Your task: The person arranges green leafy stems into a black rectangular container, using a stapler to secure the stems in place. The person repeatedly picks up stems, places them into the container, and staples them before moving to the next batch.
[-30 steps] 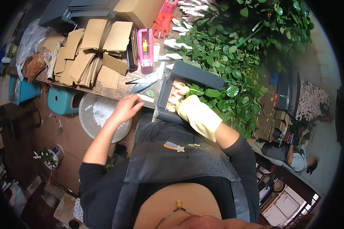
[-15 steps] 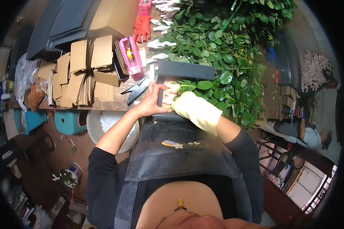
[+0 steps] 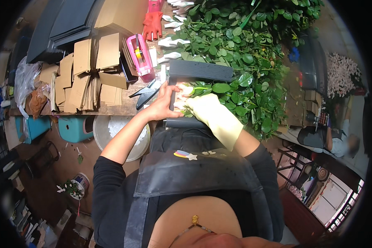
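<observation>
My left hand (image 3: 164,105) grips the left end of a dark corrugated holder (image 3: 201,70), thumb and fingers round its end. Pale pink rose heads (image 3: 182,91) lie inside, their leafy stems (image 3: 221,88) running out to the right. My right hand (image 3: 196,107), in a pale yellow glove, is at the rose heads with its fingers curled; what they hold is hidden. Just left of my left hand lie dark-handled shears (image 3: 146,96). A pink tape dispenser (image 3: 141,62) stands beyond them.
Stacked cardboard pieces (image 3: 76,74), a red glove (image 3: 153,25) and white-wrapped buds (image 3: 173,42) lie on the bench. Dense rose foliage (image 3: 248,49) covers its right part. Below stand teal containers (image 3: 72,128) and a round basin (image 3: 100,144). A co-worker (image 3: 335,144) is at far right.
My left hand has moved up and right from beside the shears onto the holder's left end. My right hand stays at the blooms. The view has shifted slightly.
</observation>
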A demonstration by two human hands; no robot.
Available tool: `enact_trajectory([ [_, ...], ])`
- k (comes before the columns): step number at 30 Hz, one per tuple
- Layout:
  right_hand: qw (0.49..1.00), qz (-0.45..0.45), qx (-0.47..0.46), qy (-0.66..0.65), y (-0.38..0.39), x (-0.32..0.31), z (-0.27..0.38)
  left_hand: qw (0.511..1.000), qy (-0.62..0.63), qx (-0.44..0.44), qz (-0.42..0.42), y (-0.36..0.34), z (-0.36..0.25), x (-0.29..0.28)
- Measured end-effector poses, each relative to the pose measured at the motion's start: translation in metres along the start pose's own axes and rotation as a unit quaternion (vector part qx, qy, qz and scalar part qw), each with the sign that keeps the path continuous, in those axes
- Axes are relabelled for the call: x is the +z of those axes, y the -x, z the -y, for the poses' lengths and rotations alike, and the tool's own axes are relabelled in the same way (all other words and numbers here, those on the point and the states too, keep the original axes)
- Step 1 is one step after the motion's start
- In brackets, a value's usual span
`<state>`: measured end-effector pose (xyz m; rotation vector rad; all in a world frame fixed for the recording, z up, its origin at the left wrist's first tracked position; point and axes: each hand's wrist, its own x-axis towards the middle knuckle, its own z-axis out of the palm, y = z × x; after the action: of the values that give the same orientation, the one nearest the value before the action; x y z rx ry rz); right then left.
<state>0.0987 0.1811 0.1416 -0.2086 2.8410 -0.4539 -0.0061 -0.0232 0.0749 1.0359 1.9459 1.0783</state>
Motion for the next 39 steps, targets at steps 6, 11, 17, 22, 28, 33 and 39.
enact_trajectory([
  [6, 1.0, -0.028, 0.005, -0.005, 0.002, 0.002, 0.002, 0.995, 0.036, -0.025, -0.088, -0.004, -0.005, 0.008],
  [11, 0.992, -0.073, 0.093, 0.033, 0.017, -0.05, 0.017, 0.99, 0.056, -0.012, -0.131, 0.007, -0.006, 0.018],
  [17, 0.992, -0.104, 0.028, 0.062, -0.002, -0.006, -0.005, 0.988, 0.035, 0.015, -0.148, 0.006, -0.011, 0.016],
  [22, 0.997, -0.046, 0.018, 0.063, -0.005, -0.012, -0.004, 0.989, 0.043, 0.011, -0.144, 0.006, -0.009, 0.018],
  [28, 0.996, -0.024, -0.012, 0.09, -0.002, -0.013, -0.006, 0.962, 0.148, -0.054, -0.224, -0.012, 0.0, 0.037],
  [33, 0.974, -0.146, 0.081, 0.155, 0.015, -0.034, 0.015, 0.961, 0.123, -0.054, -0.241, -0.006, -0.003, 0.038],
  [39, 0.993, -0.118, 0.022, 0.019, -0.02, -0.009, -0.016, 0.964, 0.12, -0.073, -0.226, -0.005, -0.002, 0.037],
])
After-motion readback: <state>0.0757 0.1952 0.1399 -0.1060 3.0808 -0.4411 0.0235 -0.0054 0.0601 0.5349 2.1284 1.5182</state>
